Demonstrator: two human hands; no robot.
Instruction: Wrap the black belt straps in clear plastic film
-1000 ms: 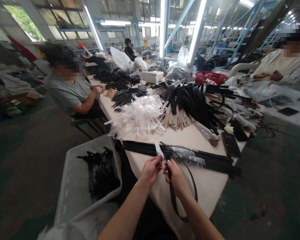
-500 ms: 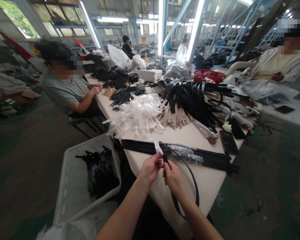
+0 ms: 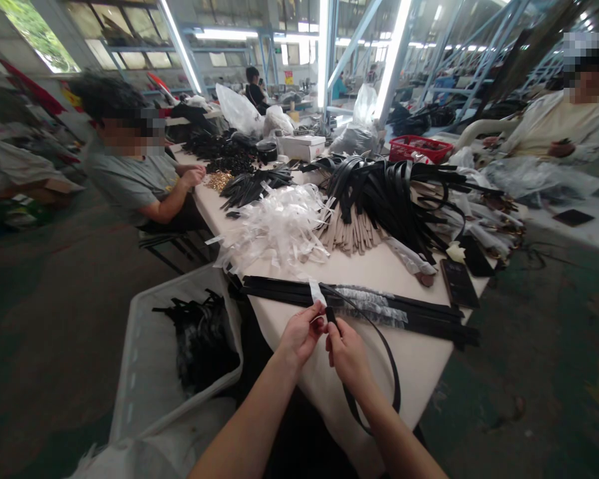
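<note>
My left hand [image 3: 302,334] pinches a white translucent strip [image 3: 316,293] between thumb and fingers. Close beside it, my right hand [image 3: 348,349] is closed on one end of a black strap [image 3: 392,369], whose length loops round to the right and hangs back below the wrist. The two hands nearly touch over the near part of the table. Just beyond them lies a bundle of long flat black straps [image 3: 279,291], partly wrapped in clear plastic [image 3: 379,307]. A tangled heap of white strips [image 3: 284,226] sits farther back.
Black straps [image 3: 379,193] with beige ends are piled on the pale table [image 3: 432,359]. A phone [image 3: 458,283] lies near the right edge. At left stands a white bin [image 3: 130,359] holding black straps. One co-worker [image 3: 124,166] sits left, another [image 3: 564,126] is at right.
Both hands keep their holds in nearly the same place. The view has shifted very slightly; the black strap's end is a little more upright beside the white strip.
</note>
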